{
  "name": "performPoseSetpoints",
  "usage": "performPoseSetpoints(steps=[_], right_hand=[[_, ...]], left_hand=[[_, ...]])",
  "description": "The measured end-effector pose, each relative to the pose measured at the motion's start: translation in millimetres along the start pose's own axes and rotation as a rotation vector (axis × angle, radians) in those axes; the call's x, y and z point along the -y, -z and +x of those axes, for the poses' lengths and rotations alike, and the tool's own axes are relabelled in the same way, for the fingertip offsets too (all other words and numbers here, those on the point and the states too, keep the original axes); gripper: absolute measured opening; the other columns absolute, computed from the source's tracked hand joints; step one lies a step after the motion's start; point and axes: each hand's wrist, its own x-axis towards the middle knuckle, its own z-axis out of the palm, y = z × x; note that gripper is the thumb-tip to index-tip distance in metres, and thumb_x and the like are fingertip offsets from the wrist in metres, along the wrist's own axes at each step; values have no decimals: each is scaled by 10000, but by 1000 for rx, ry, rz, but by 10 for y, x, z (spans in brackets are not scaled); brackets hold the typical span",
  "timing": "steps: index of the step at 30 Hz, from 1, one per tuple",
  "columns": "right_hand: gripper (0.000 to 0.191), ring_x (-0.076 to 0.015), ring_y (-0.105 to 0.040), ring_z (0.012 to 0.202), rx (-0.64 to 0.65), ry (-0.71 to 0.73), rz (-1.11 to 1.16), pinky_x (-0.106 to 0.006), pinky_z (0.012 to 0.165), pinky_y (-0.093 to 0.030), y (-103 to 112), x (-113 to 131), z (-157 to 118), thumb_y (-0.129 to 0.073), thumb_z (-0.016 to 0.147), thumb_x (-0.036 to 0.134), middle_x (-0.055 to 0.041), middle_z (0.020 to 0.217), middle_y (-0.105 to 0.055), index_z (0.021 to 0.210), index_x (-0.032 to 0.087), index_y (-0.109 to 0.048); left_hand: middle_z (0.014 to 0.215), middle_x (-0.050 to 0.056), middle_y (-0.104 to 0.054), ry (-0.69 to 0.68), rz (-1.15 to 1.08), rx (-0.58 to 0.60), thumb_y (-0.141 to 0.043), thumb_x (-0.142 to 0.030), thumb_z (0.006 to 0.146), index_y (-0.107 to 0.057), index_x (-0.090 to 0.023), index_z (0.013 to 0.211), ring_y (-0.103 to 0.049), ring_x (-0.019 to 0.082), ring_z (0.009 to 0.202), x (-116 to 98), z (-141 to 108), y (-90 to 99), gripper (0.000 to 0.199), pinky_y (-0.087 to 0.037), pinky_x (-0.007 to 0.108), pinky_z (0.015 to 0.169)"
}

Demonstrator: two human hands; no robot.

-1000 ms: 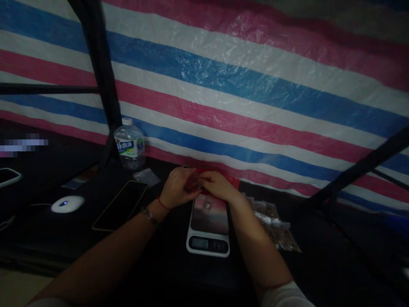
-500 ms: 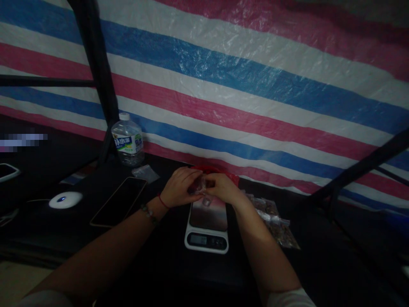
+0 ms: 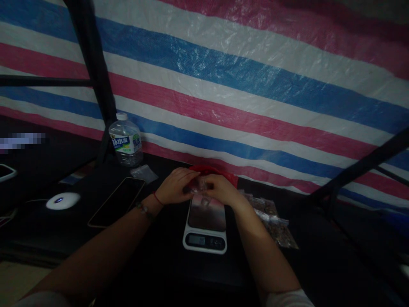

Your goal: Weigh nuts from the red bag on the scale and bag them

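Note:
A small clear plastic bag (image 3: 198, 186) is held between my two hands, above the far end of a white kitchen scale (image 3: 205, 243). My left hand (image 3: 179, 186) grips its left side with fingers and thumb closed. On the other side, my right hand (image 3: 221, 189) pinches the bag, the fingertips partly hidden. What the bag contains is too dark to make out. A red plastic bag (image 3: 230, 177) lies just behind my hands. The scale's metal plate (image 3: 207, 215) shows below them, with a faint small shape near its far end.
Several filled zip bags (image 3: 281, 232) lie right of my right forearm. To the left are a phone (image 3: 117, 202), a white computer mouse (image 3: 63, 200), a flat clear bag (image 3: 144, 173) and a plastic bottle (image 3: 126, 140). A striped tarp (image 3: 223, 111) hangs behind the black table.
The view has shifted slightly, so things sit a little further left. My hands stay at the clear bag, which is now lower and more covered by my fingers.

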Motion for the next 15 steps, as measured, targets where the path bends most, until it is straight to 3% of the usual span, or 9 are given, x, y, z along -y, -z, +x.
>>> performPoseSetpoints(steps=[6, 11, 15], right_hand=[[487, -211, -654, 1010, -41, 44, 113, -337, 901, -488, 194, -2, -102, -669, 770, 138, -30, 1169, -695, 1240, 263, -637], [472, -214, -641, 1020, 5, 87, 4, -351, 922, -472, 158, 8, -85, -680, 773, 137, -34, 1145, -700, 1223, 273, -649], [439, -212, -640, 992, 20, 88, -88, -343, 921, -463, 74, 14, -39, -695, 754, 119, -40, 1068, -715, 1173, 250, -681]], left_hand=[[1230, 116, -617, 71, -43, 25, -630, -377, 775, -482, -196, 1332, -571, 277, 1140, 182, -15, 140, 604, -413, 460, 1016], [1338, 159, -544, 36, -173, 14, -697, -544, 700, -390, -177, 1404, -529, 317, 1209, 143, -27, 111, 851, -426, 475, 1024], [1359, 160, -532, 31, -192, 71, -702, -554, 701, -374, -191, 1420, -524, 322, 1226, 59, -19, 50, 869, -428, 479, 1030]])
